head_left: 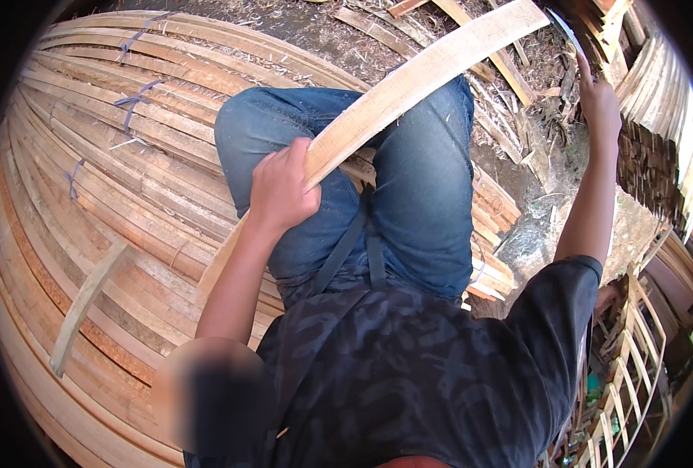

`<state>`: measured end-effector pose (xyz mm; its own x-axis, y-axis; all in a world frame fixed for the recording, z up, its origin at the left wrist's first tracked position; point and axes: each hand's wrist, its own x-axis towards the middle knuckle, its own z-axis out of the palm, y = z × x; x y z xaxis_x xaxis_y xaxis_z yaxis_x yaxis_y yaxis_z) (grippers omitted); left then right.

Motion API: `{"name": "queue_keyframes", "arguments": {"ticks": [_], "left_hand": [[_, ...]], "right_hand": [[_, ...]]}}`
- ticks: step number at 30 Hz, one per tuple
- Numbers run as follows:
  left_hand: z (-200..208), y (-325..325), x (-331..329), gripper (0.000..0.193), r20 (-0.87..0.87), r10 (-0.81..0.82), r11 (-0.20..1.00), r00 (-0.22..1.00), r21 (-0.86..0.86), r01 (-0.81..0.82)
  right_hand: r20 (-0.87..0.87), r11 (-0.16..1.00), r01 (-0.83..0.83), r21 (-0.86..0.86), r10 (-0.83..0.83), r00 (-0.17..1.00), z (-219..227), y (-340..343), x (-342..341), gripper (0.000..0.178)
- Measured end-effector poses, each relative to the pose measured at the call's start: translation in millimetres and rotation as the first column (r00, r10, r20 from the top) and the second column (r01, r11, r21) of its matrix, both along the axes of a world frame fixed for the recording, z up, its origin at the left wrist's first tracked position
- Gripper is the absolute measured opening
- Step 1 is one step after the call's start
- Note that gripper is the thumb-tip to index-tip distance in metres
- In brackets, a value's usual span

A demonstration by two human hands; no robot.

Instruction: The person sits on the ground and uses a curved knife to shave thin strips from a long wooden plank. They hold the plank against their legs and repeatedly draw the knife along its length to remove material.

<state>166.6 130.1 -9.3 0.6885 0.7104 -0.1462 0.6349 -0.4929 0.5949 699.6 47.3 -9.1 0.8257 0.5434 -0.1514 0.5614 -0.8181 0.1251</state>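
Note:
My left hand is wrapped round a long pale wooden slat. The slat slants over my thighs, its lower end running behind my left forearm and its far end reaching the top right. Out to the right, my right hand is closed, with one finger pointing up along a thin, bluish blade. The blade looks like that of a knife; its handle is hidden in the hand. Its tip lies close to the slat's far end, and I cannot tell whether they touch.
Bundles of long wooden slats, bound with bluish ties, spread under and left of my legs. A short loose strip lies on them. Offcuts and shavings litter the ground ahead. Stacked wood and a wooden lattice stand right.

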Motion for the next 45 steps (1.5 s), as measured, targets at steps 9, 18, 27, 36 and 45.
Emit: {"name": "queue_keyframes", "arguments": {"ticks": [9, 18, 27, 36, 45], "left_hand": [[2.2, 1.9, 3.0, 0.043, -0.053, -0.021, 1.0, 0.998, -0.005, 0.021], [12.5, 14.1, 2.4, 0.044, -0.103, -0.081, 0.981, 0.991, -0.185, 0.061], [18.1, 21.5, 6.5, 0.043, -0.118, -0.134, 0.959, 0.984, -0.264, 0.099], [20.4, 24.2, 6.2, 0.041, -0.15, -0.154, 0.951, 0.977, -0.291, 0.106], [20.0, 24.4, 4.7, 0.041, -0.16, -0.172, 0.949, 0.972, -0.292, 0.119]], "right_hand": [[-0.211, 0.993, 0.075, 0.087, -0.055, 0.976, 22.6, -41.3, -92.4, 0.084], [-0.169, 0.921, -0.294, 0.256, 0.342, 0.924, 26.4, -3.0, -176.4, 0.078], [0.046, 0.96, -0.194, 0.201, 0.189, 0.981, 10.8, -9.7, -75.7, 0.089], [-0.205, 0.909, -0.263, 0.322, 0.338, 0.919, 17.2, -1.5, -168.9, 0.082], [-0.085, 0.901, -0.366, 0.233, 0.394, 0.915, 5.1, 17.1, -133.3, 0.087]]}}
